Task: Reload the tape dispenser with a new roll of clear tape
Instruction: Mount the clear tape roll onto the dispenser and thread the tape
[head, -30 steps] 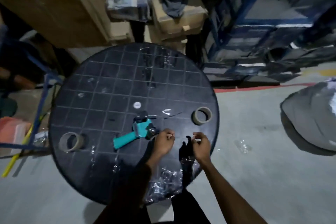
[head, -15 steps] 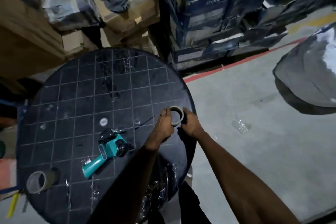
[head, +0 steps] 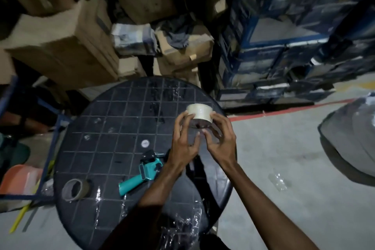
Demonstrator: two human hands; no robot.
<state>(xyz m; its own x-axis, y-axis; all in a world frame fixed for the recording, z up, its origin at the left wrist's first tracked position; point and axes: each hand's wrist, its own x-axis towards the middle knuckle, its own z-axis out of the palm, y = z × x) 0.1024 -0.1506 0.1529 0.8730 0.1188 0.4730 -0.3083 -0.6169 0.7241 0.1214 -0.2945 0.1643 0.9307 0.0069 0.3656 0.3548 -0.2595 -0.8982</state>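
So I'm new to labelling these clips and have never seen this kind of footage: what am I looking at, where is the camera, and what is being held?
No machine here: a person works with bare hands, filmed by a camera worn on the head, looking down. Both the left hand and the right hand hold a roll of clear tape above a round black table. On the table lie a teal tape dispenser, apparently without a roll, and another tape roll near the left edge. Cardboard boxes are stacked behind.
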